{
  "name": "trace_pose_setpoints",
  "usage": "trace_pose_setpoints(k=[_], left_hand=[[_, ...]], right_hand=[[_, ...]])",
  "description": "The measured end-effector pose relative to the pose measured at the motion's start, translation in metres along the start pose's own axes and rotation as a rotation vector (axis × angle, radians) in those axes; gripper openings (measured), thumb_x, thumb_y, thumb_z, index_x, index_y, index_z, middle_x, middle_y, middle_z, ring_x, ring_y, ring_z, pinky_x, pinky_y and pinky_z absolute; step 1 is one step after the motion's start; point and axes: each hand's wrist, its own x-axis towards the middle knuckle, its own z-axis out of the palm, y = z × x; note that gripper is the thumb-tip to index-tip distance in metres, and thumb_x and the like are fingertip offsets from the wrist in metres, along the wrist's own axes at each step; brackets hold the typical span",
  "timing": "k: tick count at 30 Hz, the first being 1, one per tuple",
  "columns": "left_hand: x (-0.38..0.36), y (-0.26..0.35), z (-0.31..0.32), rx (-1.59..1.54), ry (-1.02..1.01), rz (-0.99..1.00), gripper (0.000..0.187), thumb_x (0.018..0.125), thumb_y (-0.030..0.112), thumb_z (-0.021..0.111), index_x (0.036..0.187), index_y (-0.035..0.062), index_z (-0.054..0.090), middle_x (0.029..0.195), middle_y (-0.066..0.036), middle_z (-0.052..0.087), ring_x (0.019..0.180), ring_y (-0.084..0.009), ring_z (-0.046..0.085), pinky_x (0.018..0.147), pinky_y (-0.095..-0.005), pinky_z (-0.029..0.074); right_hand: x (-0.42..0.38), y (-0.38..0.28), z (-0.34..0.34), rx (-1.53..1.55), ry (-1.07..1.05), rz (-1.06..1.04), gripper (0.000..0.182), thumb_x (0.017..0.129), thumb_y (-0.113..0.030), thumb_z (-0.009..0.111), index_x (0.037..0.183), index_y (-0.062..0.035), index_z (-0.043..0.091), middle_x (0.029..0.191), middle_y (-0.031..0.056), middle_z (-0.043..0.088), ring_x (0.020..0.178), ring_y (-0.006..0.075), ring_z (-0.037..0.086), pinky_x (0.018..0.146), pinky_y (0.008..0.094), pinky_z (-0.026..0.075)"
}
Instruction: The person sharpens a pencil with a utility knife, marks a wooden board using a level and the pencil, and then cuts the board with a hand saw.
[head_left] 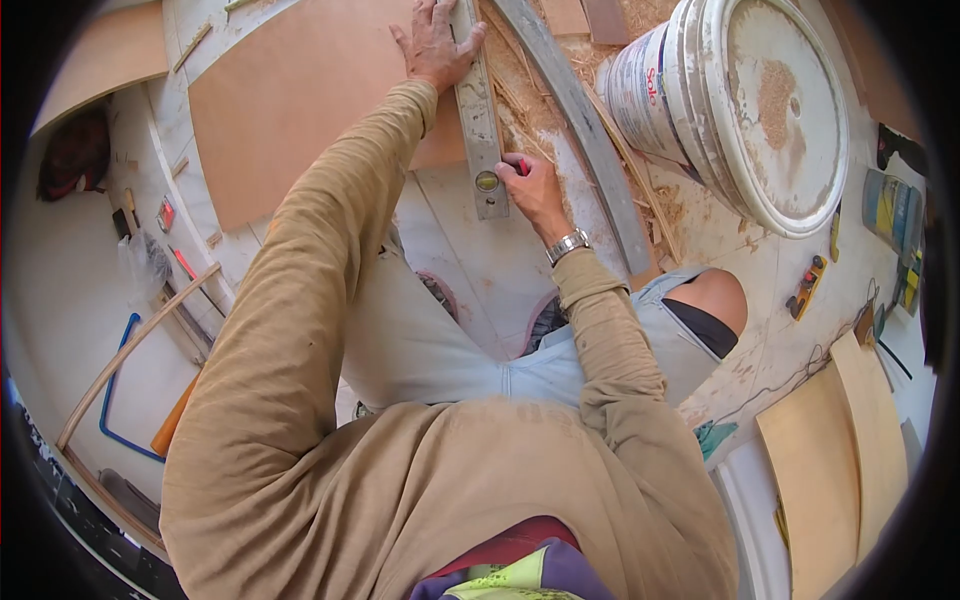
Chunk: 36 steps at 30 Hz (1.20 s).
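Note:
A thin brown plywood sheet (300, 110) lies on the floor in front of me, with a grey spirit level (480, 120) lengthwise along its right side. The level's near end, with a yellow-green bubble vial, reaches past the sheet's edge. My left hand (438, 45) presses down near the far end, fingers spread, across the sheet and the level. Beside the near end, my right hand (537, 195) is closed around a small red pen-like tool (522, 167). Its tip is hidden, so its exact kind cannot be made out.
A long grey bar (585, 130) lies right of the level among wood shavings. Beyond it a white bucket (650, 100) with a dusty lid leans toward me. At the left are a blue saw frame (108, 400) and wooden strips; at the right, plywood offcuts (815, 460) and a small yellow level (806, 287).

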Motion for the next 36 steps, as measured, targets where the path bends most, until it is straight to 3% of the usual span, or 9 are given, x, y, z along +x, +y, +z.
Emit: trace_pose_setpoints(k=[4, 12, 24, 28, 30, 31, 34, 35, 36], left_hand=[[-0.004, 0.009, -0.013, -0.029, -0.036, -0.021, 0.075, 0.09, 0.049, 0.065, 0.151, 0.0122, 0.041, 0.157, -0.02, 0.034, 0.148, -0.0381, 0.028, 0.117, -0.0701, 0.012], [-0.005, 0.013, -0.014, 0.002, -0.039, -0.044, 0.072, 0.092, 0.049, 0.063, 0.151, 0.0135, 0.041, 0.158, -0.019, 0.033, 0.151, -0.0362, 0.025, 0.118, -0.0696, 0.011], [-0.004, 0.016, -0.018, 0.0, -0.053, -0.059, 0.07, 0.093, 0.048, 0.06, 0.151, 0.0131, 0.042, 0.158, -0.02, 0.034, 0.151, -0.0372, 0.026, 0.118, -0.0698, 0.01], [0.0, 0.006, -0.007, 0.0, -0.03, -0.018, 0.076, 0.089, 0.062, 0.06, 0.15, 0.0191, 0.043, 0.16, -0.012, 0.033, 0.153, -0.0294, 0.022, 0.117, -0.0717, 0.003], [0.001, 0.006, -0.005, -0.012, -0.009, -0.014, 0.076, 0.089, 0.061, 0.06, 0.15, 0.0187, 0.042, 0.16, -0.013, 0.033, 0.154, -0.03, 0.021, 0.118, -0.0708, 0.002], [-0.001, 0.006, -0.006, -0.016, 0.001, -0.014, 0.077, 0.09, 0.061, 0.06, 0.151, 0.0185, 0.042, 0.16, -0.014, 0.033, 0.154, -0.0303, 0.021, 0.118, -0.0703, 0.002], [0.0, 0.01, -0.01, 0.039, -0.037, -0.045, 0.077, 0.09, 0.06, 0.059, 0.152, 0.0181, 0.041, 0.16, -0.015, 0.033, 0.154, -0.0312, 0.02, 0.119, -0.0682, 0.001], [0.0, 0.013, -0.014, 0.037, -0.057, -0.051, 0.075, 0.092, 0.058, 0.058, 0.153, 0.0183, 0.041, 0.161, -0.015, 0.032, 0.154, -0.0318, 0.02, 0.12, -0.0668, 0.001], [0.0, 0.014, -0.016, 0.04, -0.055, -0.048, 0.074, 0.092, 0.058, 0.058, 0.153, 0.0183, 0.041, 0.161, -0.015, 0.032, 0.154, -0.032, 0.02, 0.12, -0.0669, 0.001]], right_hand=[[-0.002, -0.005, -0.002, 0.007, -0.002, 0.006, 0.029, 0.085, -0.023, 0.071, 0.101, 0.0006, 0.075, 0.08, 0.0136, 0.073, 0.073, 0.0176, 0.067, 0.071, 0.0324, 0.052], [-0.001, -0.005, -0.002, -0.01, -0.003, -0.027, 0.025, 0.084, -0.023, 0.068, 0.092, 0.0008, 0.074, 0.066, 0.0104, 0.064, 0.062, 0.016, 0.057, 0.062, 0.034, 0.047], [-0.001, -0.004, -0.001, -0.013, 0.001, -0.022, 0.026, 0.085, -0.024, 0.069, 0.093, -0.0001, 0.075, 0.064, 0.0082, 0.063, 0.06, 0.0135, 0.055, 0.06, 0.0331, 0.046], [0.001, -0.006, -0.004, -0.004, -0.037, -0.064, 0.029, 0.087, -0.025, 0.067, 0.095, 0.001, 0.074, 0.07, 0.0119, 0.067, 0.065, 0.0185, 0.061, 0.064, 0.0355, 0.048], [0.007, -0.003, -0.013, -0.074, -0.073, -0.117, 0.031, 0.089, -0.027, 0.065, 0.097, 0.0017, 0.074, 0.074, 0.0146, 0.07, 0.07, 0.0227, 0.066, 0.069, 0.0366, 0.05], [0.012, -0.015, -0.026, -0.221, -0.156, -0.082, 0.036, 0.093, -0.031, 0.062, 0.099, 0.0018, 0.075, 0.081, 0.0176, 0.073, 0.08, 0.029, 0.07, 0.077, 0.0379, 0.052], [0.038, -0.017, -0.036, -0.025, 0.184, -0.121, 0.042, 0.098, -0.036, 0.058, 0.096, 0.0015, 0.076, 0.081, 0.018, 0.073, 0.085, 0.0305, 0.071, 0.08, 0.0392, 0.053], [0.048, -0.029, -0.038, -0.026, 0.318, -0.22, 0.051, 0.102, -0.041, 0.052, 0.09, 0.0028, 0.075, 0.08, 0.0189, 0.072, 0.082, 0.0325, 0.072, 0.077, 0.0413, 0.053], [0.055, -0.054, -0.044, -0.003, 0.336, -0.183, 0.054, 0.103, -0.043, 0.05, 0.089, 0.003, 0.074, 0.079, 0.0189, 0.072, 0.078, 0.0319, 0.071, 0.074, 0.041, 0.053]])
